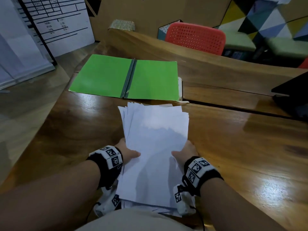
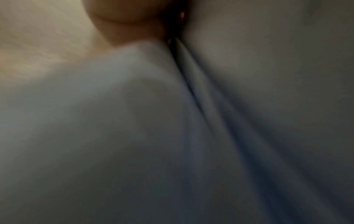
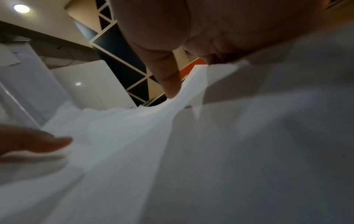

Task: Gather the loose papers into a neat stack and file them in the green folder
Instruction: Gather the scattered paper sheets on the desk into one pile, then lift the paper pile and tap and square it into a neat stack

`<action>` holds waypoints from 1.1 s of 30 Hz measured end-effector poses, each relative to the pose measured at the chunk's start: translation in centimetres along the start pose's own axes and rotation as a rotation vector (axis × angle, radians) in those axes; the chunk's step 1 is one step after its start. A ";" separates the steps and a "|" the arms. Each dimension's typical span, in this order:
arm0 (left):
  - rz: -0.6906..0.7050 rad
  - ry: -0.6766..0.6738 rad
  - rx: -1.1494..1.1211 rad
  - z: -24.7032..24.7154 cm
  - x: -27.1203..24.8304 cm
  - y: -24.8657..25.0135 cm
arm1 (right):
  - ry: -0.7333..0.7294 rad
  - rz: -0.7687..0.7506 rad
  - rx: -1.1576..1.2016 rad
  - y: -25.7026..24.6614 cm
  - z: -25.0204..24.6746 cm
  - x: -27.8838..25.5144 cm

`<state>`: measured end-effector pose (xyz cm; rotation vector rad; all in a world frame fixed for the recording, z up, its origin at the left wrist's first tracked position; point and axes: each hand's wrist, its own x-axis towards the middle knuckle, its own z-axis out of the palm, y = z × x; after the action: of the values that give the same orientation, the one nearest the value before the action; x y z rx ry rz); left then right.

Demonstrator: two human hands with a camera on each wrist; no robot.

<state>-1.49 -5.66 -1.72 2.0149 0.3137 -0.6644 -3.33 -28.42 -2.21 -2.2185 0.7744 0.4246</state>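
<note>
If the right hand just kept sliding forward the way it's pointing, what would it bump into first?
Probably the green folder. The right hand, gripping the paper stack with the left hand, points away from the person. The papers' far edge would likely reach the open folder first; only bare wooden table seems between, though depth is unclear.

folder [image 1: 103,75] open on table [image 1: 233,155] — papers [image 1: 155,147] before it

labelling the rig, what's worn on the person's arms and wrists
Bare forearms, no sleeves. The left hand and right hand each have a black wrist band carrying white blocks printed with black square markers, and a white camera unit under the wrist with a thin black cable.
</note>
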 end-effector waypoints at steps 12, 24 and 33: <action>0.376 -0.233 -0.312 -5.6 -5.8 6.1 | -0.203 -0.183 0.801 -0.5 -8.0 -2.9; 0.459 0.243 -0.224 -5.2 -9.0 11.4 | 0.068 -0.628 0.853 -7.8 -12.2 -7.2; 0.602 0.211 -0.321 -6.5 -7.7 11.4 | -0.006 -0.630 0.892 -6.3 -12.1 -6.5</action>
<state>-0.30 -5.47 13.44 1.7393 -0.0697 -0.0195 -3.51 -31.24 12.65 -1.4786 0.1494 -0.2081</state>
